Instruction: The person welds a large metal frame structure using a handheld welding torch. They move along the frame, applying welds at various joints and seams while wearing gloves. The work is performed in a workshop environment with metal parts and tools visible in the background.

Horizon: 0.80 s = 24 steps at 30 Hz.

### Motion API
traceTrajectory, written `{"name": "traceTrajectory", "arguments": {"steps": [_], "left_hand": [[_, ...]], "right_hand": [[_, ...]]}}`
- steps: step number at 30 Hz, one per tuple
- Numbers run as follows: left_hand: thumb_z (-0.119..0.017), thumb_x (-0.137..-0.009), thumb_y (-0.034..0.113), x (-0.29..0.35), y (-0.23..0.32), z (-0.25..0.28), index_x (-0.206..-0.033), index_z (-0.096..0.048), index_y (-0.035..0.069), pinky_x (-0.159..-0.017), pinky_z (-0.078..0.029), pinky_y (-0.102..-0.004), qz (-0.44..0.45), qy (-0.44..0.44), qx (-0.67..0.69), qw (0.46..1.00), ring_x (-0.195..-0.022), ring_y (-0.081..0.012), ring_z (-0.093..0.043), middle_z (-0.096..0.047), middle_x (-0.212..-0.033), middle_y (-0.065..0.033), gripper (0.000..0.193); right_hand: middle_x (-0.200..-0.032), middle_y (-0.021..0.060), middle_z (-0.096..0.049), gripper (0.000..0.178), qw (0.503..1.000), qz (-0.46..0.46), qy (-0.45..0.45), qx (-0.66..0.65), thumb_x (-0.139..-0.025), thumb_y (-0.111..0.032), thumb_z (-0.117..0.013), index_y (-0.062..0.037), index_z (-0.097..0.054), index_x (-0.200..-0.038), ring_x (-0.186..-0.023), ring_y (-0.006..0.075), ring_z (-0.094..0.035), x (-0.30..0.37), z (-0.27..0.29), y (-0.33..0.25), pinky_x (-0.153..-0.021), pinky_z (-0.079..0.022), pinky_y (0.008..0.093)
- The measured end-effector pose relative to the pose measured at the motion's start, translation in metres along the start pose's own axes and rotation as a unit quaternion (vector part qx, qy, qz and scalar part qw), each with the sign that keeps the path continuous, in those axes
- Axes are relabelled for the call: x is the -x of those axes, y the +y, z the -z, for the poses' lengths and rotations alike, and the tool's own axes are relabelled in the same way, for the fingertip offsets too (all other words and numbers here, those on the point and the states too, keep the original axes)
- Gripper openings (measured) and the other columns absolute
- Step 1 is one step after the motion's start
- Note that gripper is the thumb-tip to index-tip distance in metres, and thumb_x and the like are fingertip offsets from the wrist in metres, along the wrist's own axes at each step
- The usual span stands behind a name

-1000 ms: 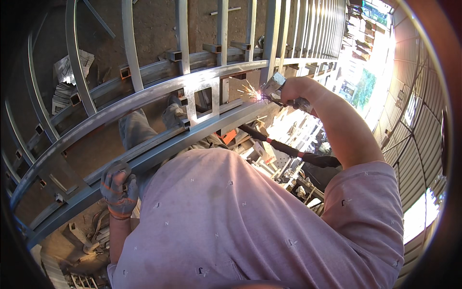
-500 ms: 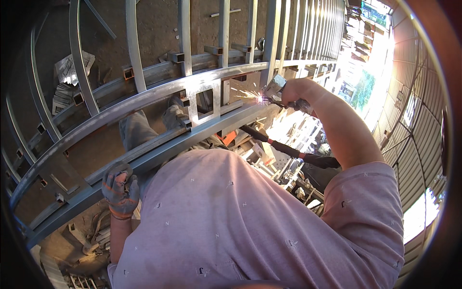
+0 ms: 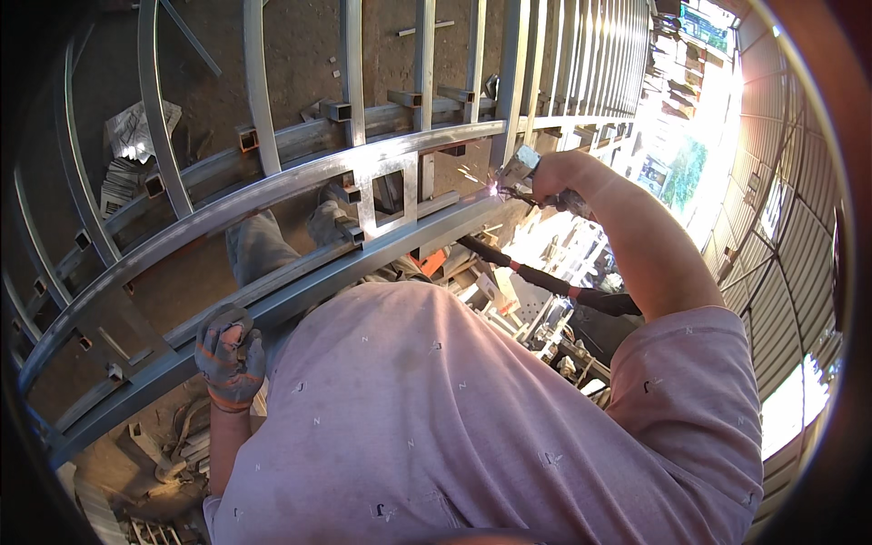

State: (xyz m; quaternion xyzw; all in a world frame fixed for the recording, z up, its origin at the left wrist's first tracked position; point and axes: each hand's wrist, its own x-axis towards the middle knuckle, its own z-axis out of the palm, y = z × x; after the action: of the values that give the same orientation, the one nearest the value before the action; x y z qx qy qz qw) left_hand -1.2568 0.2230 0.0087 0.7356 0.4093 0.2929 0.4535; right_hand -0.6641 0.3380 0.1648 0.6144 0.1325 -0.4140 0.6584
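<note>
From where I stand, the right hand is wrapped tight around a welding tool. Its bright spark burns at the far right end of the long gray beam. The gloved left hand curls up beside that beam — I can't tell if it grips anything. The tall bars and curved rail look already put together. The sparking spot doesn't look done — I guess some burning is left there.
</note>
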Motion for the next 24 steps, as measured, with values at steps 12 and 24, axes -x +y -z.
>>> {"name": "traceTrajectory", "arguments": {"steps": [12,24], "left_hand": [[-0.079,-0.089,0.006,0.009,-0.006,-0.002,-0.130,-0.065,0.008,-0.106,-0.055,-0.0553,-0.004,-0.009,0.002,1.000,-0.114,-0.0405,-0.074,-0.075,-0.129,-0.0160,0.043],[-0.080,-0.090,0.006,0.006,-0.006,0.001,-0.125,-0.069,0.005,-0.101,-0.057,-0.0522,-0.004,-0.028,-0.073,0.997,-0.104,-0.0394,-0.073,-0.077,-0.117,-0.0160,0.037]], "right_hand": [[-0.092,0.0149,-0.082,0.020,1.000,0.002,-0.006,-0.001,-0.098,-0.022,-0.076,-0.0031,-0.082,-0.097,-0.076,0.0269,-0.080,-0.009,-0.008,0.014,-0.076,-0.062,0.0465],[-0.084,0.0123,-0.080,0.017,0.988,0.041,0.062,-0.133,-0.087,-0.014,-0.082,0.0008,-0.080,-0.095,-0.067,0.0223,-0.078,0.010,-0.049,0.063,-0.062,-0.063,0.0401]]}}
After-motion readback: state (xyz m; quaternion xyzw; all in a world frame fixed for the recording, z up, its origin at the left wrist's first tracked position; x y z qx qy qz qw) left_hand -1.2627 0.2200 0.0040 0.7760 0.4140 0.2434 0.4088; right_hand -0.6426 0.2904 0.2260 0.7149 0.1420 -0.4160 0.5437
